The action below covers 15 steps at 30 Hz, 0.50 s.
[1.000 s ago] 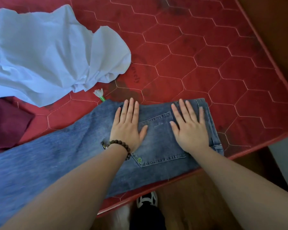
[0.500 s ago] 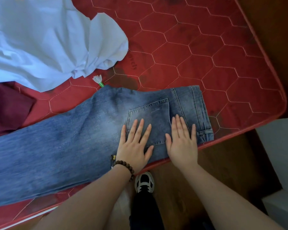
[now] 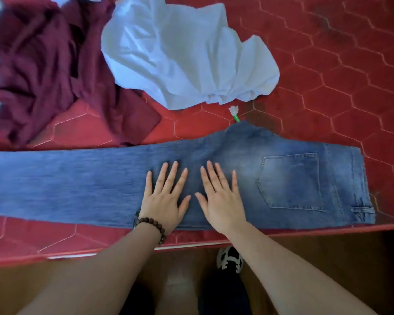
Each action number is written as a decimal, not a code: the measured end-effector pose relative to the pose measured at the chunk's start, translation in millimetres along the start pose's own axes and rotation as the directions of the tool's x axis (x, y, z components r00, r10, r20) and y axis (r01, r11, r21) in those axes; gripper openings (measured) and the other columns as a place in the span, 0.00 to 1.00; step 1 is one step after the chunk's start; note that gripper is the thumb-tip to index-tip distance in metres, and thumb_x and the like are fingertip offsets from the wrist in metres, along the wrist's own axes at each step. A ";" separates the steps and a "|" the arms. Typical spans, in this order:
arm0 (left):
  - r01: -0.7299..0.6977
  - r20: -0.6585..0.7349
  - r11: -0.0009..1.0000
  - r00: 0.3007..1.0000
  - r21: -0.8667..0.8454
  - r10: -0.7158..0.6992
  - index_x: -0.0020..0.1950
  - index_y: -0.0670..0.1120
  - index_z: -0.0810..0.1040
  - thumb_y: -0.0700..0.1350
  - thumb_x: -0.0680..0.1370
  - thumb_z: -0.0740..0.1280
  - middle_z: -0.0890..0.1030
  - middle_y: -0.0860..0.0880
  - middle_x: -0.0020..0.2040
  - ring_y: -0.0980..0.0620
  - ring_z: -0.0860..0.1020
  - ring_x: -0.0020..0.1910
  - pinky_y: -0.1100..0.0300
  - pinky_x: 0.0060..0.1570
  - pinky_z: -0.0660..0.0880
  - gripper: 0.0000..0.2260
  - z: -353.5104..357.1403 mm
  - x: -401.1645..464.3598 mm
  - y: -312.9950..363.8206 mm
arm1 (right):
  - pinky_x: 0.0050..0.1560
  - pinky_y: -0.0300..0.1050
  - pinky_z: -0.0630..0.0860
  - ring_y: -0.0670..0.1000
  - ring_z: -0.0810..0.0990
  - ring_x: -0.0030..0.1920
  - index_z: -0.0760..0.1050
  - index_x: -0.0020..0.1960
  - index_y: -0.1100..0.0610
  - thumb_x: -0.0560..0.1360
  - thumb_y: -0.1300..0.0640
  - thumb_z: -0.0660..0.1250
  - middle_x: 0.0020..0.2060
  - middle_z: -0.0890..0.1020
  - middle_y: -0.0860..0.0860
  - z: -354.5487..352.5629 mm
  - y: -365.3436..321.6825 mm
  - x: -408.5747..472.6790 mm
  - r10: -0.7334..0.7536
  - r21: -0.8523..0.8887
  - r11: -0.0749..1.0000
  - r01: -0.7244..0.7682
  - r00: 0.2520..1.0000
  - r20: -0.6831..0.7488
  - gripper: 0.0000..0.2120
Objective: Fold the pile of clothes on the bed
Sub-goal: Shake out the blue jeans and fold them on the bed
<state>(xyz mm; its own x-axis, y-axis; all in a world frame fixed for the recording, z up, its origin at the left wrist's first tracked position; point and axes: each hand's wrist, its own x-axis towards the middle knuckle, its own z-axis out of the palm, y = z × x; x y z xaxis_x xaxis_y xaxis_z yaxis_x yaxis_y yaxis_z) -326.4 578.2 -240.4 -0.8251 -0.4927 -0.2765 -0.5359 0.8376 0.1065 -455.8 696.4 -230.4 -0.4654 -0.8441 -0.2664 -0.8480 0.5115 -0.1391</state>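
Both hands have slid along the jeans (image 3: 78, 185) away from the back pocket (image 3: 291, 180) toward the thigh, and the pocket now lies uncovered to their right. The left hand (image 3: 163, 196) and the right hand (image 3: 221, 198) lie flat side by side on the denim, fingers (image 3: 166, 176) straight and slightly spread, pressing down and gripping nothing. A bead bracelet (image 3: 151, 225) circles the left wrist. The jeans lie folded lengthwise along the near edge of the bed (image 3: 339, 64), waistband to the right, legs running off to the left. Behind them on the red quilted surface sit a crumpled white shirt (image 3: 180, 53) and, to its left, a crumpled maroon garment (image 3: 50, 64). A small white and green tag (image 3: 234, 112) lies just beyond the jeans. 1 shoe (image 3: 229, 259) shows on the floor below.
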 end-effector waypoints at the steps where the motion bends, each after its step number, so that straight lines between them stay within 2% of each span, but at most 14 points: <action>1: 0.040 -0.003 0.999 0.999 -0.009 -0.040 0.78 0.51 0.51 0.61 0.79 0.46 0.51 0.46 0.79 0.46 0.49 0.77 0.39 0.73 0.50 0.29 -0.7 -7.6 -19.3 | 0.73 0.65 0.54 0.52 0.52 0.77 0.52 0.77 0.56 0.79 0.41 0.47 0.77 0.55 0.53 2.7 -20.7 7.3 -0.026 -0.011 1.000 0.026 1.000 0.013 0.31; 5: 0.188 -0.017 0.982 0.982 -0.021 -0.188 0.78 0.52 0.49 0.62 0.79 0.46 0.52 0.48 0.78 0.47 0.50 0.77 0.40 0.73 0.50 0.29 -1.2 -40.1 -99.5 | 0.72 0.66 0.54 0.55 0.52 0.77 0.53 0.77 0.55 0.79 0.40 0.46 0.77 0.55 0.54 8.3 -91.8 30.0 -0.048 -0.035 0.998 0.049 0.998 0.034 0.32; 15: 0.375 -0.037 0.924 0.925 -0.071 -0.378 0.78 0.54 0.51 0.66 0.77 0.45 0.54 0.50 0.78 0.47 0.50 0.77 0.39 0.73 0.49 0.31 0.8 -110.2 -263.9 | 0.72 0.69 0.49 0.55 0.47 0.77 0.50 0.78 0.54 0.79 0.40 0.44 0.77 0.53 0.54 24.4 -247.0 70.5 -0.258 -0.101 0.960 0.262 0.965 0.050 0.31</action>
<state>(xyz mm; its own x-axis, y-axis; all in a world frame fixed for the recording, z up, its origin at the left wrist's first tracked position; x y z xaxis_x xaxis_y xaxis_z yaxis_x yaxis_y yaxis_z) -94.0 411.7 -238.8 -0.5671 -0.7812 -0.2610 -0.8175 0.5725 0.0627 -273.0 514.4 -238.1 -0.2176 -0.9383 -0.2688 -0.9614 0.2536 -0.1069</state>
